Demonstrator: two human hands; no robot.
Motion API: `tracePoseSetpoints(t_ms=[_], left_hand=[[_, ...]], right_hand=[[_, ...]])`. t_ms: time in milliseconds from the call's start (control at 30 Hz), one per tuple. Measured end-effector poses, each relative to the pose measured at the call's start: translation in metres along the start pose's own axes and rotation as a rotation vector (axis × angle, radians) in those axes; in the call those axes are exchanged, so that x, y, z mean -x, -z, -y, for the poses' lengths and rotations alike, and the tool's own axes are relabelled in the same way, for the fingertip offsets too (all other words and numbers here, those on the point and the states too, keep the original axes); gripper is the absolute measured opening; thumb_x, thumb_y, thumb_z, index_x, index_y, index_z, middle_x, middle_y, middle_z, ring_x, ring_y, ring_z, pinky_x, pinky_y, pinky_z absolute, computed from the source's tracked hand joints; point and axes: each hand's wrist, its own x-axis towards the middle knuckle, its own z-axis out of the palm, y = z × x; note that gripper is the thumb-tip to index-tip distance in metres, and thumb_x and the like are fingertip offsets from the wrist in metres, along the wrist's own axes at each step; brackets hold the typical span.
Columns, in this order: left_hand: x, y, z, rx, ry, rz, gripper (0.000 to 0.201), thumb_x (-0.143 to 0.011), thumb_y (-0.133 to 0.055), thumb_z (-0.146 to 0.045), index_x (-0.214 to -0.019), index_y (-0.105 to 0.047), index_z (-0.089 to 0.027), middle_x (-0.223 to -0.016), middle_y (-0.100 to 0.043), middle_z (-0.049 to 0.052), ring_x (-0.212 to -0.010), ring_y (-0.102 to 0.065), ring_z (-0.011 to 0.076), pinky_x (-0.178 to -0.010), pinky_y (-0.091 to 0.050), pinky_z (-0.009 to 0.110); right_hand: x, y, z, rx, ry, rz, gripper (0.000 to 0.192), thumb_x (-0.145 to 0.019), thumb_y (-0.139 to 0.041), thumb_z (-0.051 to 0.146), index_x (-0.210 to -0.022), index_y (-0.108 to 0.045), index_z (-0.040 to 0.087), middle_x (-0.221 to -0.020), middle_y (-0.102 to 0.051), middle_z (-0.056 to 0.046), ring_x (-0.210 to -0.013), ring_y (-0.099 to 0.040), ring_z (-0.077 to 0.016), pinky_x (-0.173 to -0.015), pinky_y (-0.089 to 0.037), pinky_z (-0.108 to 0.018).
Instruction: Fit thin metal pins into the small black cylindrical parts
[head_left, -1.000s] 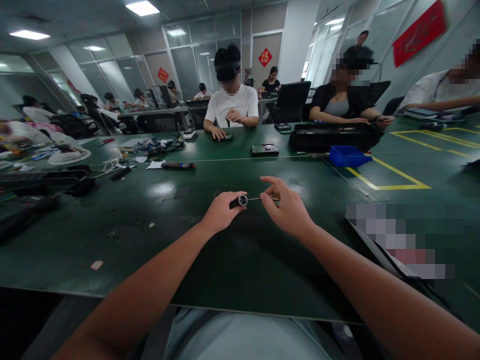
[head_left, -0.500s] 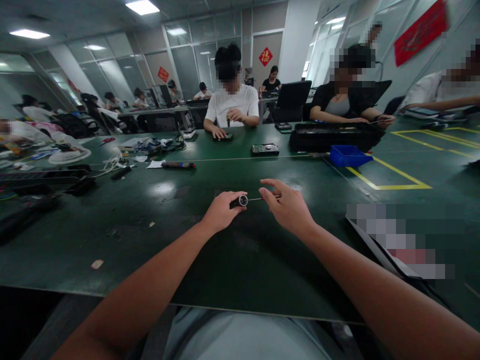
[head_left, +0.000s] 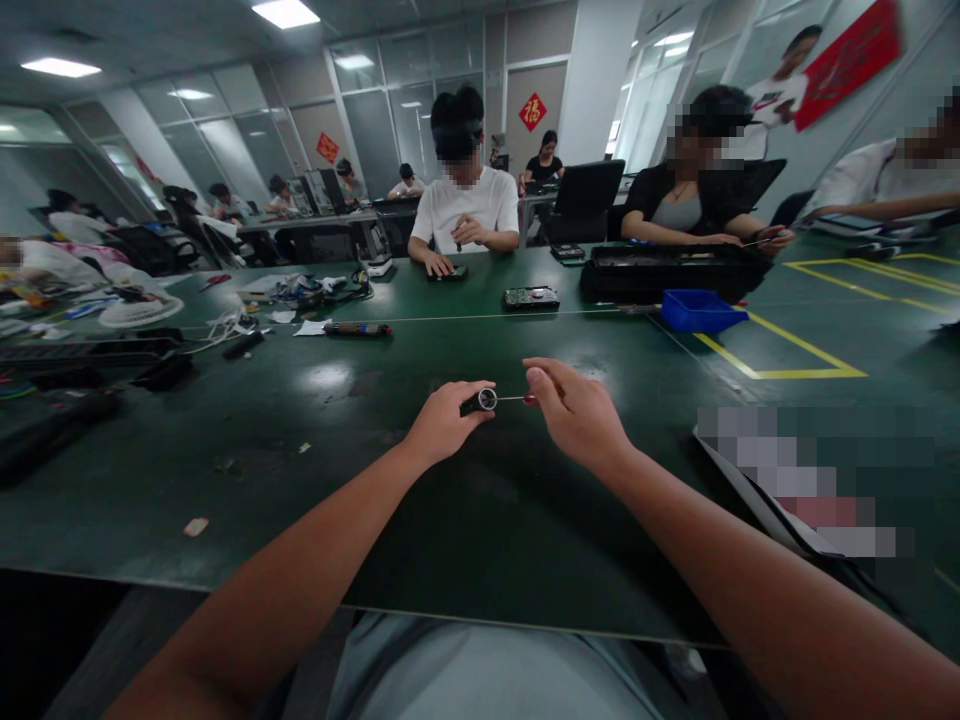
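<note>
Head view: left hand (head_left: 442,425) clamped on small black cylinder (head_left: 480,401) to steady it, right hand (head_left: 574,415) pinching thin rod (head_left: 508,398) at its end, over green table (head_left: 315,480).

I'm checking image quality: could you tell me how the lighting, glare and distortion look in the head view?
Head view: ceiling panels leave a pale glare patch on the green table; wide-angle lens bows the edges; both hands are sharp.

right hand (head_left: 577,415) fingers curled shut on thin tool (was splayed), person passing at rear
</note>
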Motion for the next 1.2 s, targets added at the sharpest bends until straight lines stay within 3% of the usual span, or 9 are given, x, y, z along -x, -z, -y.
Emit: tracePoseSetpoints(t_ms=[100, 233, 433, 633, 767, 900, 1100, 1200], left_hand=[[0.0, 0.0002, 0.0001, -0.001, -0.002, -0.006, 0.04, -0.086, -0.07, -0.025, -0.126, -0.064, -0.024, -0.117, -0.069, 0.004, -0.108, -0.061, 0.0226, -0.098, -0.045, 0.039], [-0.0006, -0.0004, 0.0022, 0.001, -0.018, -0.012, 0.041, -0.086, -0.07, -0.025, -0.127, -0.063, -0.025, -0.118, -0.069, 0.004, -0.109, -0.061, 0.0222, -0.098, -0.045, 0.039], [-0.0011, -0.0001, 0.0028, -0.008, -0.011, -0.034, 0.042, -0.087, -0.07, -0.027, -0.128, -0.063, -0.026, -0.12, -0.069, 0.004, -0.11, -0.061, 0.0229, -0.098, -0.045, 0.04], [-0.0005, 0.0009, 0.0005, -0.006, -0.009, -0.017, 0.041, -0.086, -0.071, -0.025, -0.126, -0.064, -0.025, -0.116, -0.07, 0.003, -0.106, -0.061, 0.0226, -0.097, -0.045, 0.04], [-0.0003, 0.0013, 0.0006, 0.003, -0.007, -0.008, 0.041, -0.086, -0.071, -0.025, -0.126, -0.064, -0.024, -0.117, -0.069, 0.004, -0.108, -0.061, 0.0227, -0.098, -0.045, 0.04], [-0.0001, 0.0008, 0.0007, 0.002, -0.006, -0.011, 0.042, -0.086, -0.071, -0.026, -0.127, -0.064, -0.024, -0.117, -0.07, 0.004, -0.107, -0.061, 0.0225, -0.097, -0.045, 0.039], [-0.0004, -0.0001, -0.0003, -0.009, -0.007, 0.01, 0.042, -0.085, -0.072, -0.024, -0.126, -0.064, -0.025, -0.117, -0.07, 0.003, -0.105, -0.061, 0.0223, -0.096, -0.045, 0.039], [-0.0007, -0.0005, 0.0011, -0.009, -0.003, -0.002, 0.042, -0.086, -0.071, -0.026, -0.127, -0.064, -0.025, -0.115, -0.07, 0.003, -0.105, -0.061, 0.0222, -0.095, -0.045, 0.039]], right_hand=[[-0.0012, 0.0003, -0.0001, 0.039, 0.001, 0.017, 0.035, -0.097, -0.043, 0.039, -0.109, -0.069, 0.02, -0.077, -0.073, -0.006, -0.067, -0.066, -0.0206, -0.063, -0.044, -0.033], [-0.0003, -0.0003, 0.0013, 0.062, 0.016, 0.021, 0.034, -0.094, -0.049, 0.038, -0.119, -0.064, 0.019, -0.071, -0.07, -0.003, -0.056, -0.059, -0.0174, -0.057, -0.04, -0.031], [0.0013, -0.0015, 0.002, 0.038, 0.048, -0.021, 0.039, -0.092, -0.054, 0.038, -0.125, -0.059, 0.017, -0.076, -0.069, -0.004, -0.065, -0.062, -0.0188, -0.064, -0.043, -0.032], [-0.0013, 0.0019, 0.001, 0.067, -0.005, 0.017, 0.034, -0.099, -0.04, 0.038, -0.108, -0.067, 0.019, -0.079, -0.072, -0.006, -0.07, -0.065, -0.0204, -0.062, -0.041, -0.032], [-0.0007, 0.0014, 0.0014, 0.069, -0.002, -0.005, 0.031, -0.095, -0.05, 0.037, -0.116, -0.064, 0.019, -0.071, -0.069, -0.003, -0.058, -0.06, -0.0178, -0.059, -0.04, -0.031], [0.0, 0.0007, 0.0013, 0.023, 0.057, -0.044, 0.032, -0.093, -0.054, 0.038, -0.117, -0.062, 0.019, -0.076, -0.07, -0.004, -0.066, -0.063, -0.0195, -0.063, -0.044, -0.032], [-0.0004, 0.0019, 0.0019, 0.041, 0.041, 0.006, 0.03, -0.098, -0.042, 0.038, -0.103, -0.065, 0.02, -0.079, -0.071, -0.006, -0.066, -0.064, -0.0198, -0.061, -0.042, -0.032], [0.0012, 0.0001, 0.0016, -0.025, 0.05, -0.031, 0.027, -0.095, -0.048, 0.035, -0.113, -0.061, 0.02, -0.082, -0.071, -0.006, -0.068, -0.064, -0.0197, -0.061, -0.043, -0.032]])
